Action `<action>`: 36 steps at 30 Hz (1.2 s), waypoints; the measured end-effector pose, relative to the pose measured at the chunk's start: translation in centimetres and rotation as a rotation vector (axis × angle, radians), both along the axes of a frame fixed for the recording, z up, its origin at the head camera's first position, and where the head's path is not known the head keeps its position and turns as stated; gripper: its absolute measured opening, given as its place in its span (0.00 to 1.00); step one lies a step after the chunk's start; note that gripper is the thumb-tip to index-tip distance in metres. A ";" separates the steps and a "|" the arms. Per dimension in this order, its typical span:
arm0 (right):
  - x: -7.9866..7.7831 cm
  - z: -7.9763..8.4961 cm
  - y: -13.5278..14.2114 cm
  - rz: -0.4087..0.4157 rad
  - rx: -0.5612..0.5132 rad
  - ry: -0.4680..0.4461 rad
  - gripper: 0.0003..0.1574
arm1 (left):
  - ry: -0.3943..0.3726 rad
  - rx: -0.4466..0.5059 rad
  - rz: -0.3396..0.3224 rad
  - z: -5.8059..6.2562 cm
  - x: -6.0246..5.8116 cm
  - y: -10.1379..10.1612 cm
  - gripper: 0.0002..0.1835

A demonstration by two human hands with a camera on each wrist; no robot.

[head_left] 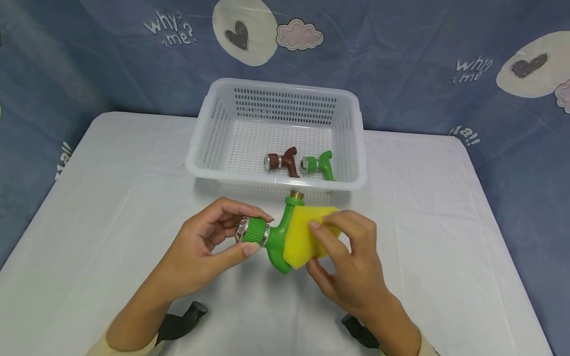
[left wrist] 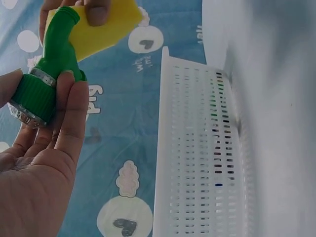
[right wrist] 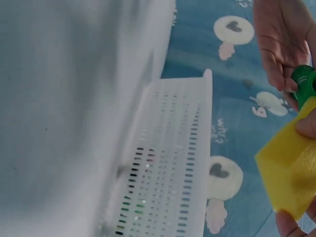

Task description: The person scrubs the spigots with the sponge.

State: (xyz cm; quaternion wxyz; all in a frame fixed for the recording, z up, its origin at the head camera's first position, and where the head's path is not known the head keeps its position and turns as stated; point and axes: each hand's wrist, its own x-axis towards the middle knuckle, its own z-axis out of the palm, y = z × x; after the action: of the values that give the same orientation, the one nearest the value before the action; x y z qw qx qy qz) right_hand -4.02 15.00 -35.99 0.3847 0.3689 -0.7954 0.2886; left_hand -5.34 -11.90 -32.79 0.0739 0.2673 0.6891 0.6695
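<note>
A green tap (head_left: 277, 241) with a brass threaded end and a silver-trimmed knob is held above the table in front of the basket. My left hand (head_left: 202, 252) grips it by the ribbed knob, thumb on the near side and fingers on the far side. In my right hand (head_left: 356, 257) a yellow sponge (head_left: 303, 237) is pinched between thumb and fingers. The sponge lies against the tap's body and covers part of its right side. The left wrist view shows the tap's spout (left wrist: 61, 22) beside the sponge (left wrist: 106, 34).
Behind the hands stands a white perforated basket (head_left: 276, 183) on the white-covered table (head_left: 445, 237). Inside it, toward the right, lie a brown tap (head_left: 288, 160) and another green tap (head_left: 324, 164). A blue patterned cloth (head_left: 401, 59) hangs beyond the table's back edge.
</note>
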 end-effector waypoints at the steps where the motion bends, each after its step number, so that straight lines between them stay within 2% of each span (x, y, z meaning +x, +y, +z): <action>1: 0.0 -0.2 -0.1 -0.004 0.003 -0.001 0.18 | 0.000 -0.003 -0.001 0.0 0.0 0.0 0.26; 8: -0.5 -0.7 0.1 -0.021 0.023 0.016 0.17 | -0.013 0.023 -0.016 0.1 -0.1 -0.2 0.24; 14: -0.8 -0.3 0.6 -0.062 0.005 0.018 0.18 | 0.013 0.094 -0.035 0.0 -0.3 -0.2 0.24; 18: -0.6 0.4 0.5 -0.074 -0.035 0.089 0.16 | 0.011 0.108 -0.038 -0.2 -0.4 -0.1 0.24; 23: -0.5 0.6 -0.3 -0.044 -0.032 0.155 0.13 | -0.044 0.067 -0.037 -0.2 -0.2 -0.2 0.22; 28: -0.9 0.0 -0.2 -0.037 -0.004 0.109 0.13 | -0.052 0.038 -0.050 -0.1 0.0 -0.6 0.21; 32: -1.2 -0.3 0.5 -0.072 -0.001 0.059 0.17 | -0.058 0.040 -0.056 0.0 0.0 -0.6 0.21; 36: -1.2 0.0 1.2 -0.101 -0.029 0.040 0.19 | -0.063 0.046 -0.052 0.0 -0.1 -0.4 0.22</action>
State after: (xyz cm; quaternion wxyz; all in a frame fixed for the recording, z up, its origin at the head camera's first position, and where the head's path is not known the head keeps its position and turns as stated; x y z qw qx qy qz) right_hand -5.19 16.15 -36.01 0.4197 0.3283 -0.8011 0.2727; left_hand -5.41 -12.28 -32.80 0.1067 0.2656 0.6636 0.6912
